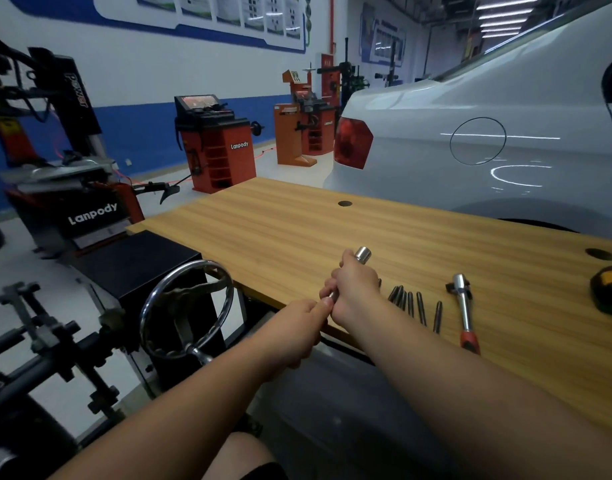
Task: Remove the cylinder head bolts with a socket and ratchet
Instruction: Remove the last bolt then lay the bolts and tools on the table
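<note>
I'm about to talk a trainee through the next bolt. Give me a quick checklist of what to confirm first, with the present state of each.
1. Socket in hand: ok, the right hand grips the tool it sits on.
2. Left hand steadying: ok, it pinches the tool's near end.
3. Ratchet within reach: ok, it lies on the wooden table, unheld.
4. Removed bolts kept together: ok, grouped beside the ratchet.
5. Socket joined to the ratchet: not ok, they lie apart.
6. Cylinder head accessible: cannot tell, not in view.
</note>
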The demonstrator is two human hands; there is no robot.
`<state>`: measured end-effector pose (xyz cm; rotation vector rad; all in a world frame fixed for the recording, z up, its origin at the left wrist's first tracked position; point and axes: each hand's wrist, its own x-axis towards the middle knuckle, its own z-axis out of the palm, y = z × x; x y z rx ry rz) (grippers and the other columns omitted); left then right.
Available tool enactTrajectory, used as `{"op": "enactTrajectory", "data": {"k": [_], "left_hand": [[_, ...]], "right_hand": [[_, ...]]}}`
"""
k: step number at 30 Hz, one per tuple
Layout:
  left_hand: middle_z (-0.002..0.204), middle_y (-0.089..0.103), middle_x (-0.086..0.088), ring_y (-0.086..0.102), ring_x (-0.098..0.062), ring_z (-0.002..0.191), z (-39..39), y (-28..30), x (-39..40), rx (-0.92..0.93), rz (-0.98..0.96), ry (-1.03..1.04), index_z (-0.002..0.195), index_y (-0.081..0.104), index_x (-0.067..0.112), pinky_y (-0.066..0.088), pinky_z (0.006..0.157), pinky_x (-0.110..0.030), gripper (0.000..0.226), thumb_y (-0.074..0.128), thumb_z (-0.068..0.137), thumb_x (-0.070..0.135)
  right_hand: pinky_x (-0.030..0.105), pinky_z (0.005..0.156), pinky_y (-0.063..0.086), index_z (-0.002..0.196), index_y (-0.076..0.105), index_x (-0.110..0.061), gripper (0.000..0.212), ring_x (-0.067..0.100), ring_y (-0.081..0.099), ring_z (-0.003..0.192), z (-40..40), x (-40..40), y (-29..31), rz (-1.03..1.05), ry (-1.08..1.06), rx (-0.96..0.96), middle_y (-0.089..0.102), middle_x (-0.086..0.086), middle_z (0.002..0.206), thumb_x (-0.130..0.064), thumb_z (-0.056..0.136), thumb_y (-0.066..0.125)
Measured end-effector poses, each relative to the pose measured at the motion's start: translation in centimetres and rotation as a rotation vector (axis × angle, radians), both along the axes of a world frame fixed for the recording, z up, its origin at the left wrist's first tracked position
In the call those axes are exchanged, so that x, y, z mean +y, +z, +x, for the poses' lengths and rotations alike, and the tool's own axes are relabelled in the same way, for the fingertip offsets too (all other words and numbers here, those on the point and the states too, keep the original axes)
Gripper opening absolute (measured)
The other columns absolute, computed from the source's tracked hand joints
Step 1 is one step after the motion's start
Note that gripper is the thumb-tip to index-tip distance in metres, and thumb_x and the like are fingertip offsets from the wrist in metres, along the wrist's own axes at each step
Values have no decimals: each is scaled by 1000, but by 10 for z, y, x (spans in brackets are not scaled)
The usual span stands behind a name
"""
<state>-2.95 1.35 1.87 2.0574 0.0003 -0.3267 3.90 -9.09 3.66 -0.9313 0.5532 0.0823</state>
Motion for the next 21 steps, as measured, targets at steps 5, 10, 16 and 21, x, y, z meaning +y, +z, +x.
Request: {"op": "enactTrajectory", "data": {"k": [5,10,16,21], "left_hand": [[69,47,3,36,-8,49,1,11,-5,-38,37,17,90,57,22,29,42,-22,47,34,104,60],[74,50,0,39,-12,56,9,18,-8,-107,79,71,92,59,21,31,46,-25,48,33,105,58],[65,52,8,42,0,41,-15,-13,39,-64,209,42,90,64,19,33,43,-20,51,38,103,62],[67,49,0,38,-9,46,9,-12,57,247,-237,301,104,60,8,30,42,-23,27,51,107,33]], "right_hand": [[20,38,31,79,49,-18,32,11,31,32,6,-4,11,-13,26,-79,35,-7,39,-41,102,52],[19,35,30,78,48,-18,36,10,30,27,11,3,20,2,62,-115,35,-7,36,-45,101,52],[18,40,33,83,51,-16,34,7,37,31,42,-71,56,-97,-210,-120,44,-4,51,-44,102,51],[17,38,38,88,45,-14,18,8,36,51,44,-86,54,-204,289,-58,40,-1,66,-16,105,43]]}}
